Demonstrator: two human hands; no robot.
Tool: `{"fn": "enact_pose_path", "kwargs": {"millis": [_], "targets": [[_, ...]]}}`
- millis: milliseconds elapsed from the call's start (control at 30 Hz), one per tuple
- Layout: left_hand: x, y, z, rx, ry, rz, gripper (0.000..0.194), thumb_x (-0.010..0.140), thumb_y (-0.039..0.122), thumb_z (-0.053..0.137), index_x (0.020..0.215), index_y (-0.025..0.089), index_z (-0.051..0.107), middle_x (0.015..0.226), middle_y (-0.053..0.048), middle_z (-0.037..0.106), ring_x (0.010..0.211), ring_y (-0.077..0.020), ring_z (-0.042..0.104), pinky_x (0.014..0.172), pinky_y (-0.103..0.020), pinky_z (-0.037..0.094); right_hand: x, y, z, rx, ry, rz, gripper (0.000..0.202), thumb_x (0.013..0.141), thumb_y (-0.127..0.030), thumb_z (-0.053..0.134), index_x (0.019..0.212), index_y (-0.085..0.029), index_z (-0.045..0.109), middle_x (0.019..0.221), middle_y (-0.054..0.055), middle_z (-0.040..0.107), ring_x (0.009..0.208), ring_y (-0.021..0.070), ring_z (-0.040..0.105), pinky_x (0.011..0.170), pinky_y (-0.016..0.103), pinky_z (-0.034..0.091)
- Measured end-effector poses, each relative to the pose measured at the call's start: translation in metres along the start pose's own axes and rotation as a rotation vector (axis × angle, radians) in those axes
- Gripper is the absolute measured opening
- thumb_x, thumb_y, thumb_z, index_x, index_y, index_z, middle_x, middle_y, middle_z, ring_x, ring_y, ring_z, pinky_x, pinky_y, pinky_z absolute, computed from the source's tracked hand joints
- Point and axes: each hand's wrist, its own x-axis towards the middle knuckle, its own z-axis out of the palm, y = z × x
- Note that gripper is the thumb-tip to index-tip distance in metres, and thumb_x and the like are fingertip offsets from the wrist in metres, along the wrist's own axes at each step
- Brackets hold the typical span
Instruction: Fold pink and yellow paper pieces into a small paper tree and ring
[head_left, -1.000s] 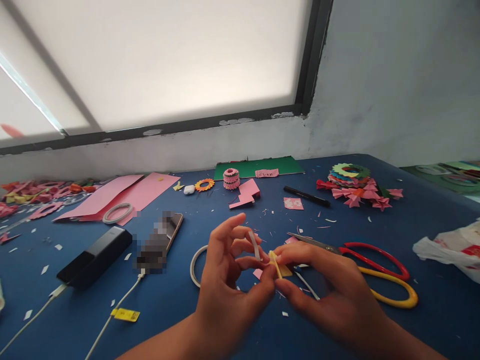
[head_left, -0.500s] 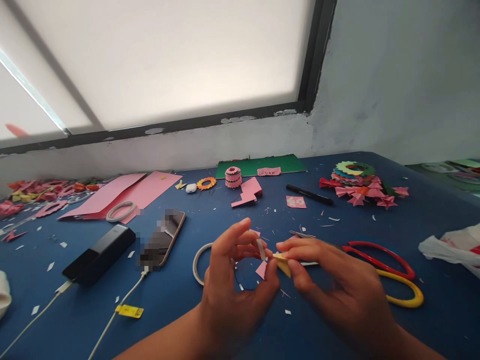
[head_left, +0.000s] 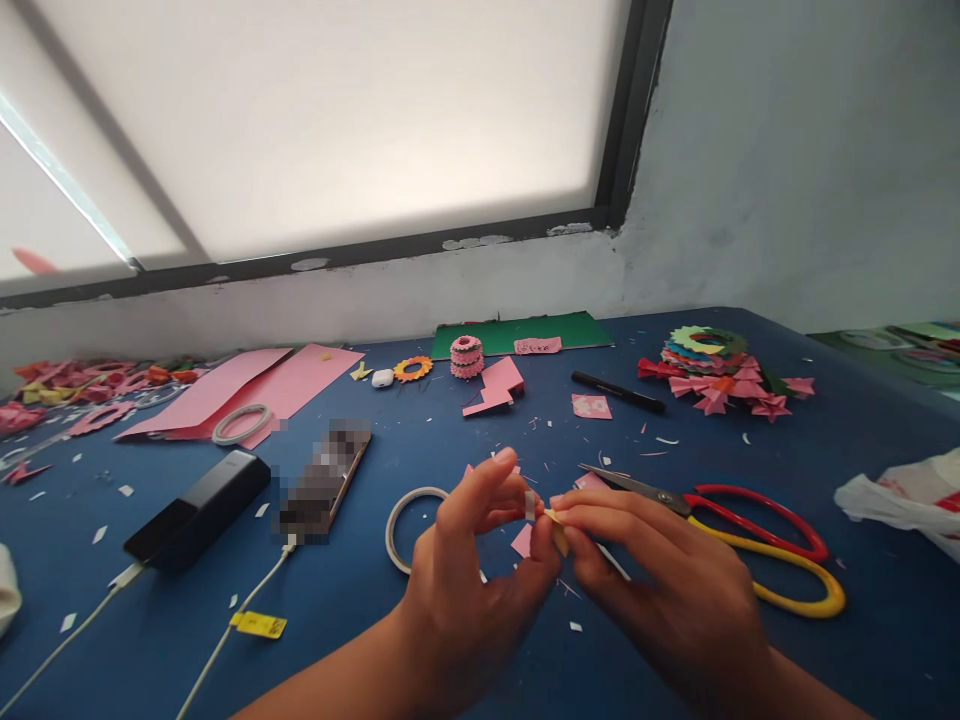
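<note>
A small folded piece of yellow paper (head_left: 560, 538) is pinched between the fingertips of both hands, above the blue table. My left hand (head_left: 469, 575) is closed on its left side, index finger raised. A short whitish strip (head_left: 529, 506), like tape, stands up at the left fingers; whether it sticks to them or to the paper I cannot tell. My right hand (head_left: 667, 575) grips the paper from the right, its fingers hiding part of it. Just beyond that hand lie scissors (head_left: 799, 590) with red and yellow handles. A roll of tape (head_left: 396, 530) is partly behind my left hand.
On the left lie a black power bank (head_left: 199, 505), a phone (head_left: 330, 480) and a white cable (head_left: 217, 655). Behind are pink sheets (head_left: 225, 385), a black pen (head_left: 619, 391) and a stack of notched paper rings (head_left: 701, 345). Paper scraps dot the table (head_left: 300, 640).
My right hand has shifted slightly left and down, uncovering more of the scissors. The yellow paper has turned and shows less between the fingertips. The whitish strip has tilted more upright.
</note>
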Motion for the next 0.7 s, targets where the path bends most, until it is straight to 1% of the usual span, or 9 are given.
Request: {"fn": "enact_pose_path", "kwargs": {"millis": [100,200,267,333,433,600,700], "targets": [[0.001,-0.001,0.000,0.011,0.004,0.000,0.069,0.075,0.000,0.064,0.133,0.024,0.037,0.090,0.000,0.061,0.078,-0.0130,0.068,0.073,-0.024,0.063,-0.001,0.000,0.001,0.008,-0.002,0.007,0.011,0.085,-0.011,0.057,0.087,-0.021,0.062,0.083,0.002,0.073,0.081,0.0157,0.071,0.073,0.023,0.058],[0.001,-0.003,0.001,0.006,0.025,-0.004,0.070,0.075,-0.001,0.064,0.133,0.026,0.037,0.091,0.001,0.061,0.078,-0.0131,0.068,0.071,-0.023,0.063,0.001,-0.002,0.000,0.014,0.006,0.015,0.011,0.085,-0.012,0.056,0.086,-0.021,0.063,0.080,0.001,0.073,0.079,0.0157,0.072,0.071,0.023,0.059],[0.000,-0.005,0.001,-0.003,0.034,0.007,0.070,0.074,-0.001,0.064,0.133,0.026,0.038,0.092,0.000,0.060,0.078,-0.0136,0.068,0.072,-0.024,0.063,0.003,-0.003,-0.001,0.029,0.006,0.031,0.012,0.084,-0.012,0.056,0.085,-0.022,0.063,0.078,0.000,0.073,0.078,0.0160,0.072,0.069,0.023,0.059],[0.001,-0.006,0.000,-0.024,0.024,0.018,0.068,0.074,-0.001,0.063,0.133,0.024,0.039,0.092,-0.001,0.061,0.078,-0.0147,0.067,0.076,-0.029,0.062,0.006,-0.003,-0.003,0.049,-0.004,0.060,0.013,0.083,-0.012,0.055,0.083,-0.022,0.063,0.076,0.000,0.073,0.076,0.0159,0.072,0.068,0.023,0.059],[0.003,-0.009,-0.004,-0.075,-0.049,0.016,0.068,0.076,0.000,0.062,0.134,0.023,0.037,0.096,-0.003,0.060,0.082,-0.0159,0.066,0.083,-0.034,0.060,0.009,-0.002,-0.006,0.077,-0.024,0.086,0.016,0.082,-0.011,0.053,0.081,-0.022,0.064,0.074,-0.001,0.073,0.073,0.0149,0.071,0.068,0.023,0.059],[0.010,-0.013,-0.012,-0.120,-0.282,-0.006,0.065,0.080,0.004,0.061,0.136,0.025,0.033,0.099,-0.003,0.060,0.081,-0.0145,0.064,0.077,-0.030,0.059,0.008,0.001,-0.004,0.098,-0.033,0.060,0.015,0.080,-0.008,0.054,0.078,-0.022,0.061,0.074,0.000,0.073,0.069,0.0145,0.070,0.065,0.024,0.059],[0.015,-0.012,-0.014,-0.048,-0.350,0.019,0.063,0.082,0.004,0.058,0.135,0.025,0.033,0.097,-0.003,0.060,0.080,-0.0151,0.063,0.077,-0.032,0.058,0.008,0.001,-0.003,0.096,-0.037,0.049,0.017,0.079,-0.007,0.053,0.077,-0.022,0.060,0.072,0.000,0.072,0.065,0.0140,0.070,0.064,0.024,0.059]]}}
